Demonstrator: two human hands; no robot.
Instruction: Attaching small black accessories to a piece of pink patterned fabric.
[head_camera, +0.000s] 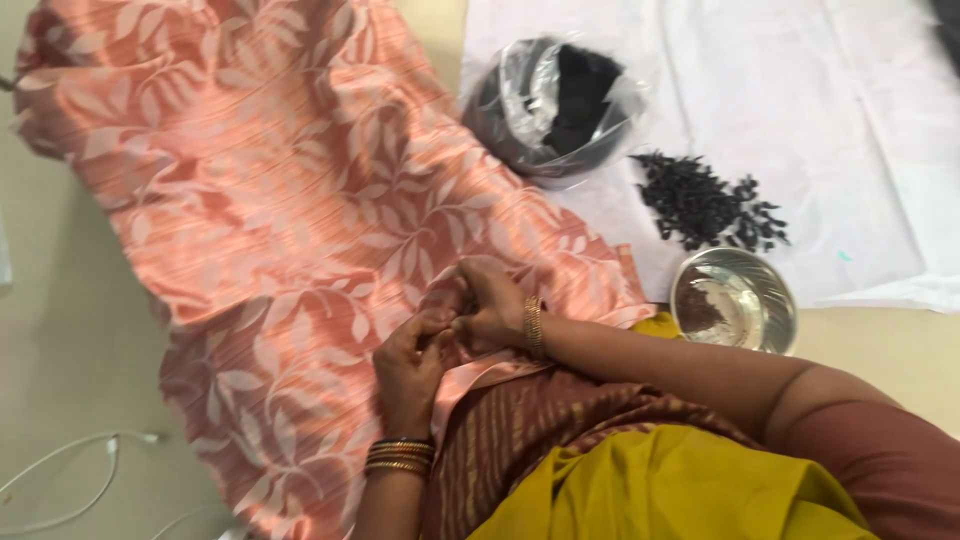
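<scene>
I log 2 hands: left hand (408, 365) and right hand (490, 305), fingers closed, pinching the cloth (290, 200) edge to keep it taut. Nearby: bowl (733, 300), dark pile (705, 203), bag (550, 105).

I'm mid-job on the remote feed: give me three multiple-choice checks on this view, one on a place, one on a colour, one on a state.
1. Where is the steel bowl?
A. On the peach cloth
B. Below the dark pile, at the white sheet's edge
C. Inside the plastic bag

2. What colour is the leaf-patterned cloth?
A. Peach-pink
B. Blue
C. Green

3. What are the hands doing?
A. Resting apart, holding nothing
B. Both pinching the cloth's edge
C. Lifting the bowl

Answers:
1 B: it lies just under the dark pile.
2 A: peach-pink with pale leaves.
3 B: left hand and right hand meet on a fold.
</scene>
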